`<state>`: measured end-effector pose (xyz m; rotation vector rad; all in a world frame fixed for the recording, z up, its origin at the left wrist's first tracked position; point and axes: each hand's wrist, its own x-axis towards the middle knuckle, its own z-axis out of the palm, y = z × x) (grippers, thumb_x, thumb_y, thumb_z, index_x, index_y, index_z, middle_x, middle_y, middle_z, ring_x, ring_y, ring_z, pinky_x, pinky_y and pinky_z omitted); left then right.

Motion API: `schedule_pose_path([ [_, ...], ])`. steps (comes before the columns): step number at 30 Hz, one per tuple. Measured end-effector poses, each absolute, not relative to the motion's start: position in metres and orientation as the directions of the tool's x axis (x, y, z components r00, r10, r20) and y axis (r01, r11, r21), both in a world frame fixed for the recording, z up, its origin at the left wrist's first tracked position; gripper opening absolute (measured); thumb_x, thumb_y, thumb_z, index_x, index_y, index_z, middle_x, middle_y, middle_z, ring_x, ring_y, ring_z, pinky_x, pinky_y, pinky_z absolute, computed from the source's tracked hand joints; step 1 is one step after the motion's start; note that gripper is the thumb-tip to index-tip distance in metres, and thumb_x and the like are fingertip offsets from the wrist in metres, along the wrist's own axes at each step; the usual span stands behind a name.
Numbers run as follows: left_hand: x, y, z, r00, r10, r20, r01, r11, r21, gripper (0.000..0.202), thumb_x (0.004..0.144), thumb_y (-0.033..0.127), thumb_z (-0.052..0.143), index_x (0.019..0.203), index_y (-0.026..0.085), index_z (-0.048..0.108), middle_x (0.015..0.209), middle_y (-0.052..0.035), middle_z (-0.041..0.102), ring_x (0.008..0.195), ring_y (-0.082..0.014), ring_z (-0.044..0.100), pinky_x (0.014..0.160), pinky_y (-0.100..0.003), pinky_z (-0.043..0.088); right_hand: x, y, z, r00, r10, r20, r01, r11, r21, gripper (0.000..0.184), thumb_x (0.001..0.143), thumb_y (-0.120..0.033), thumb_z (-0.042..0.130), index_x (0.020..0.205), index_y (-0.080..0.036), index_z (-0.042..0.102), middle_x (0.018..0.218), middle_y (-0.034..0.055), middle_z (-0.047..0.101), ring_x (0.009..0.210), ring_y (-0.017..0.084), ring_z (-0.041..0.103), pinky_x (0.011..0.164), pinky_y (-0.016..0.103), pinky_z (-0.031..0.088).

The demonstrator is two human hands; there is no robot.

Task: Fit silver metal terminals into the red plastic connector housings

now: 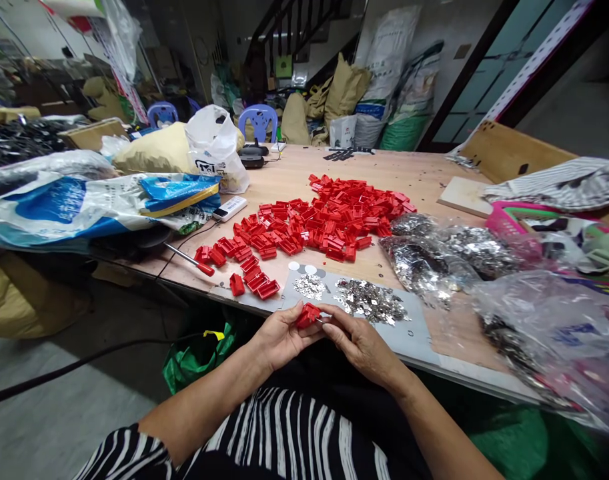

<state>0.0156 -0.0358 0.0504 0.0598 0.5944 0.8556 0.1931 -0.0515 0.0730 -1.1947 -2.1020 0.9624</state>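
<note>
Between my hands, just off the table's front edge, is a small red plastic housing (pixel 308 315). My left hand (pixel 283 339) grips it between thumb and fingers. My right hand (pixel 354 339) pinches a small shiny metal piece (pixel 320 320) against the housing's right side; whether it sits inside cannot be made out. Past my hands, a grey sheet (pixel 417 337) carries a pile of small silver metal pieces (pixel 371 300) and a smaller, paler pile (pixel 309 287). A large heap of similar red housings (pixel 344 213) spreads behind, with a few trailing toward the front left.
A red-handled screwdriver (pixel 197 264) lies left of the heap, near a white phone-like device (pixel 230 208). Plastic bags of metal parts (pixel 434 260) and a pink basket (pixel 504 223) crowd the right. Blue-white sacks (pixel 74 207) cover the left. A green bag (pixel 194 360) hangs below the edge.
</note>
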Motion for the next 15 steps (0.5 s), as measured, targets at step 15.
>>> schedule_pose_path([
  [15,0.0107,-0.0369,0.0462,0.472,0.776,-0.419,-0.744,0.606,0.283,0.026,0.095,0.022,0.045,0.088,0.006,0.064,0.082,-0.0106,0.071,0.077,-0.0180,0.070,0.096,-0.042,0.048,0.1849,-0.0451,0.0685,-0.448,0.889,0.095,0.483,0.331,-0.811,0.034,0.096,-0.037,0.042,0.126,-0.027,0.054,0.110,0.0049,0.069,0.095,0.020,0.065,0.084,0.031,0.048],
])
